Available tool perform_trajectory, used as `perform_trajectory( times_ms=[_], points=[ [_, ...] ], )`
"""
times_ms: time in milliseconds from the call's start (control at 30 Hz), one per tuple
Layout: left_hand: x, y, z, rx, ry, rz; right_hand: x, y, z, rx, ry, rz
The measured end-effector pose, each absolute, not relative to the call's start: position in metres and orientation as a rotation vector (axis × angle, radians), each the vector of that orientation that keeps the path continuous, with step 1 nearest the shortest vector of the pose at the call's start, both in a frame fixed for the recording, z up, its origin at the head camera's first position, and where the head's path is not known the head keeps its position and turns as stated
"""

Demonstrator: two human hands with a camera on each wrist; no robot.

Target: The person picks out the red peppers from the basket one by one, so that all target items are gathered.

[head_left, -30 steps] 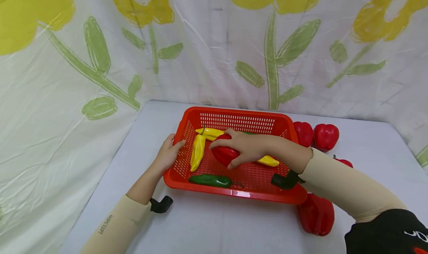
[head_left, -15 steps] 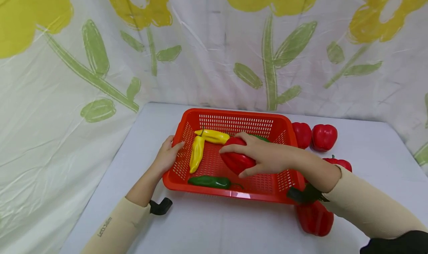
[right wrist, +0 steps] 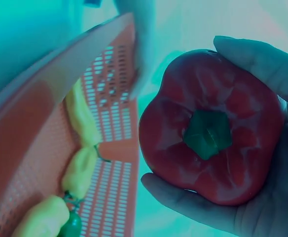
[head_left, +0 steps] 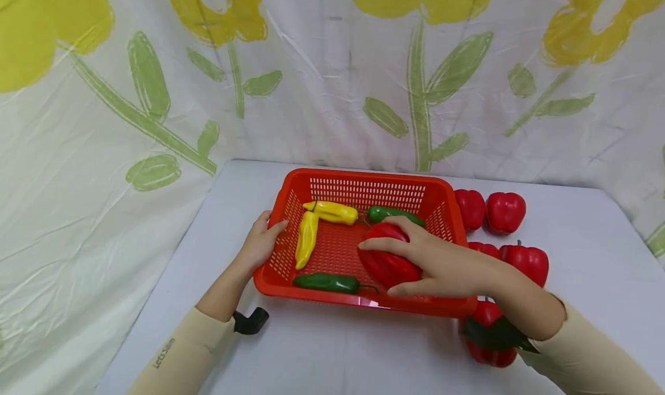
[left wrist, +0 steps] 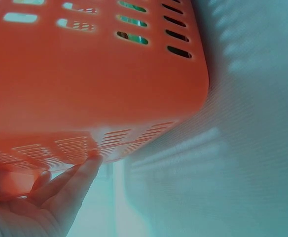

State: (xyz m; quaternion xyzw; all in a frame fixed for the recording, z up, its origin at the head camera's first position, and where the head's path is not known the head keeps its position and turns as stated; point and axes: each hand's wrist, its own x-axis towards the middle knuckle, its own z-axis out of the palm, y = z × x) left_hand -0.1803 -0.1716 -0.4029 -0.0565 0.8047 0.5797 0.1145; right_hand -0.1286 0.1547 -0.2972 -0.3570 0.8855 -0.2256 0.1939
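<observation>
A red plastic basket rests on the table, and my left hand grips its left rim, thumb inside and fingers against the outer wall. Over the basket's right half, my right hand holds a red bell pepper. The right wrist view shows thumb and fingers spread round that pepper, its green stem facing the camera. Inside the basket lie yellow peppers along the left and back, a green pepper at the front and another green pepper at the back right.
Several more red bell peppers stand on the white table to the right of the basket, one partly covered by the right wrist. Behind the table hangs a curtain with yellow flowers.
My right hand has carried the red bell pepper rightward and nearer to me above the basket, uncovering the green pepper at the back. The left hand keeps its place on the rim.
</observation>
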Motion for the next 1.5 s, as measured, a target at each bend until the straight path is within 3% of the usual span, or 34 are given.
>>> perform_trajectory(
  times_ms=[1500],
  points=[
    [-0.179,-0.171,-0.401,-0.183,2.353,1.697,-0.09,0.221,-0.319,-0.842,2.565,-1.17]
  ],
)
